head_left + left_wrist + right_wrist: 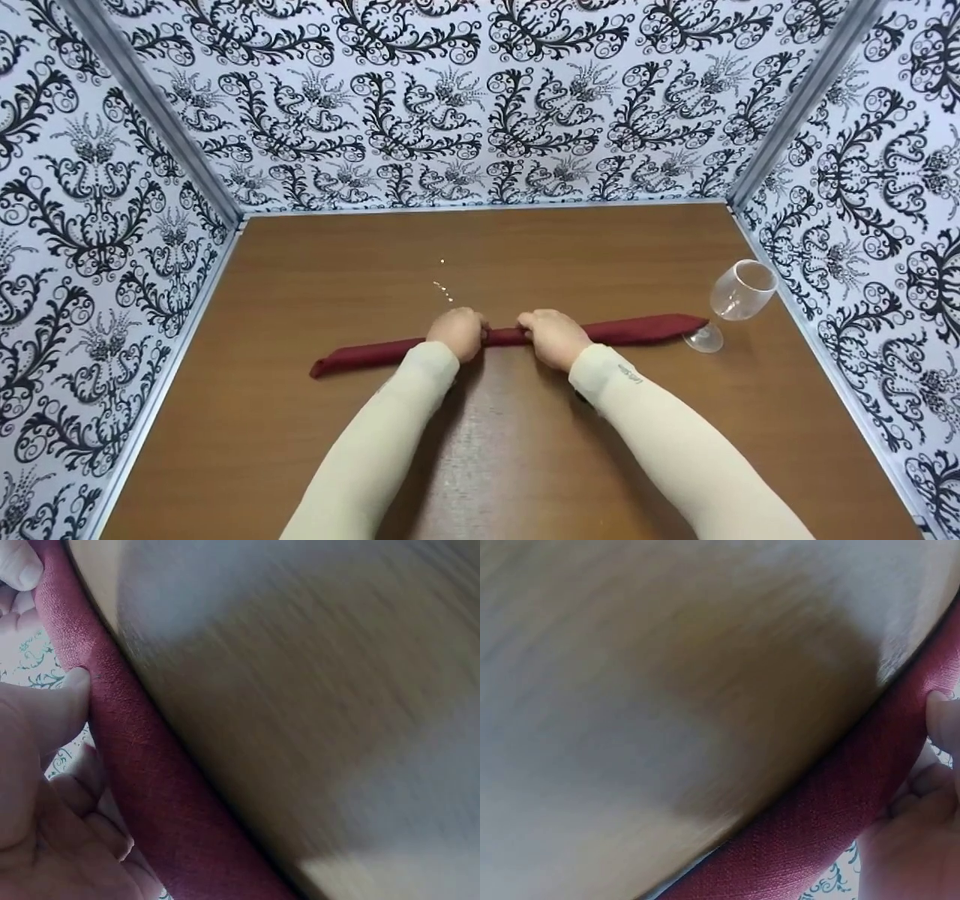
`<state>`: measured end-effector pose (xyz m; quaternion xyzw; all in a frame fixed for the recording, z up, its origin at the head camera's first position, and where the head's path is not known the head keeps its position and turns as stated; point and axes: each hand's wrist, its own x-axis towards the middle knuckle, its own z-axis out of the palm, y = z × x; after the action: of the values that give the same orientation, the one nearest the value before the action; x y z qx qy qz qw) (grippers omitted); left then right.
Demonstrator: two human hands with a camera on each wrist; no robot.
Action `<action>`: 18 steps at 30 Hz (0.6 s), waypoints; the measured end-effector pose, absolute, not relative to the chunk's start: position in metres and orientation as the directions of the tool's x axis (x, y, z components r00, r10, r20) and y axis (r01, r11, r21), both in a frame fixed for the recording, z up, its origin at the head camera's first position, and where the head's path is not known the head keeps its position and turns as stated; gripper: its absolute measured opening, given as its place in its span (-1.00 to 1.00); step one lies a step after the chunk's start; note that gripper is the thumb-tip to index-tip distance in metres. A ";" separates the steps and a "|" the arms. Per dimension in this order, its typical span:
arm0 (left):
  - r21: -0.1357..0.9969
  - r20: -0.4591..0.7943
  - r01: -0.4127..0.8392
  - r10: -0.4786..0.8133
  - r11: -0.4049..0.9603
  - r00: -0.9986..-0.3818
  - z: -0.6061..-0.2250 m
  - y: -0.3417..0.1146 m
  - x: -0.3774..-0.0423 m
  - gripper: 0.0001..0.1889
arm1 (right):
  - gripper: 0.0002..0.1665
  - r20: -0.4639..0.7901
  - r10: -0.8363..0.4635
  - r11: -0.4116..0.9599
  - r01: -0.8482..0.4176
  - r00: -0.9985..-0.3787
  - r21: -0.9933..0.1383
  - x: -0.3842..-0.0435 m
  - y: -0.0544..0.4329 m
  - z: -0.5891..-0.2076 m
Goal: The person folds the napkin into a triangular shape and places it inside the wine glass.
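A dark red cloth napkin (630, 330), rolled or folded into a long narrow strip, lies across the wooden table. Near its middle my left hand (457, 334) pinches it, thumb on the near side and curled fingers behind, as the left wrist view shows. A short stretch to the right, my right hand (555, 337) grips the same strip (840, 772) with its thumb against the cloth. Between the two hands a small piece of the roll shows. The napkin's right end is pointed and reaches over the foot of a wine glass (742, 291); its left end is blunt.
The glass stands at the right side of the wooden table (337, 270). Patterned black-and-white walls (480, 105) enclose the back and both sides. Several small bright specks (442, 289) show on the table just beyond my left hand.
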<state>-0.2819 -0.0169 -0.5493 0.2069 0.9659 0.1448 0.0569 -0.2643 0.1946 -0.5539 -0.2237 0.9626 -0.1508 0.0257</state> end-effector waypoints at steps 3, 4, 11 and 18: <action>0.299 -0.040 0.354 0.382 0.886 -0.923 -0.546 -0.015 -0.281 -0.89 | -0.92 0.068 -0.424 0.871 -0.427 -0.903 -0.242 -0.263 0.193 -0.555; 0.281 -0.022 0.353 0.374 0.893 -0.927 -0.545 -0.014 -0.280 -0.90 | -0.91 0.080 -0.419 0.879 -0.426 -0.905 -0.216 -0.262 0.193 -0.555; 0.050 0.142 0.391 0.381 0.919 -0.914 -0.542 -0.007 -0.259 -0.81 | -0.69 0.050 -0.453 0.883 -0.456 -0.890 -0.114 -0.253 0.188 -0.549; 0.056 0.134 0.383 0.373 0.922 -0.918 -0.542 -0.007 -0.246 -0.77 | -0.63 0.053 -0.506 0.860 -0.508 -0.861 -0.043 -0.243 0.192 -0.550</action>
<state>-0.2465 -0.0072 -0.5417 0.1932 0.9784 0.0406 -0.0606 -0.2434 0.1922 -0.5496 -0.2628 0.9643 -0.0277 -0.0199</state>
